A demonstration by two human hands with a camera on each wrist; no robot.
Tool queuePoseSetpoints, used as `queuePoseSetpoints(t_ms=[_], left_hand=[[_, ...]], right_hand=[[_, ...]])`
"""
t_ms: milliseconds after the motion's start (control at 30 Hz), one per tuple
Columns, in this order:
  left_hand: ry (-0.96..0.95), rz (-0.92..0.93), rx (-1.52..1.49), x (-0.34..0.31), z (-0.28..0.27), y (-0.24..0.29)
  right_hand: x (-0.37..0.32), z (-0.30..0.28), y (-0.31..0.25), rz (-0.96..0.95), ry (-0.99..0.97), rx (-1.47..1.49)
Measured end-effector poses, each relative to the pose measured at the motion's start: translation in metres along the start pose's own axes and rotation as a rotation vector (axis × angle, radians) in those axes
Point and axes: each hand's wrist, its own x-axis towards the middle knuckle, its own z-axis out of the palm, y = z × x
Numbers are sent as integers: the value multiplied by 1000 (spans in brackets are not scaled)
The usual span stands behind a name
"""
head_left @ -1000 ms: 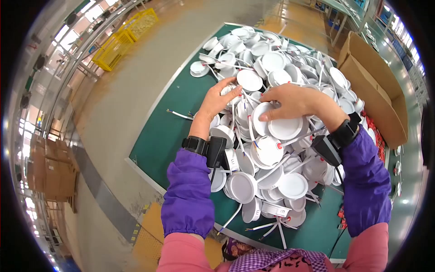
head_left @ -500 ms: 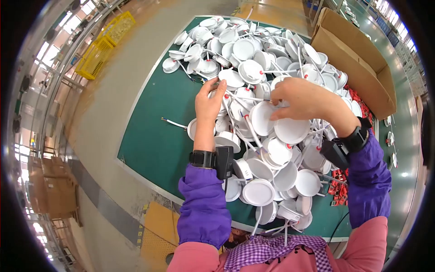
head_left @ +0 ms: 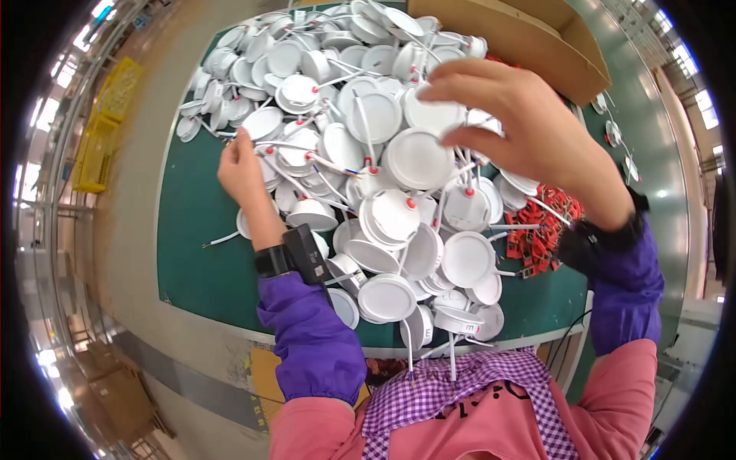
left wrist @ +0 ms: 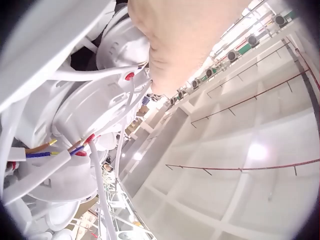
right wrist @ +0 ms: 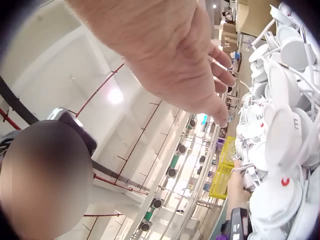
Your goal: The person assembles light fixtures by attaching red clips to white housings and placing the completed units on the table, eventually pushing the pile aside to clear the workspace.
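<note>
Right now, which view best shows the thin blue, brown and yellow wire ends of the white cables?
The left wrist view: the wire ends are close, their colours distinct. The head view shows such ends small and scattered; in the right wrist view their colours cannot be made out.

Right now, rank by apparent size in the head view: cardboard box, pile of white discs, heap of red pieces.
1. Pile of white discs
2. Cardboard box, partly cut off
3. Heap of red pieces

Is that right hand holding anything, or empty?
Empty: the right hand hovers clear of the white pieces, with nothing between its fingertips.
</note>
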Motion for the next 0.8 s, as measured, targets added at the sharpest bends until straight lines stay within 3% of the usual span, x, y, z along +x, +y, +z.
queuePoseSetpoints(t_ms=[133,333,433,600,700,800], left_hand=[[61,16,5,0,-7,8],[56,81,-4,17,-7,4],[91,137,36,25,-25,21],[-60,95,52,8,-59,58],[-127,71,141,-23,-98,67],[-307,227,110,-84,-130,37]], right_hand=[[-75,-25,-57,8,-177,167],[-159,9,-104,-32,-421,323],[-179,28,-109,-40,-420,151],[-205,57,-114,-13,-368,60],[-218,71,-111,63,-308,132],[-224,84,-110,81,-241,131]])
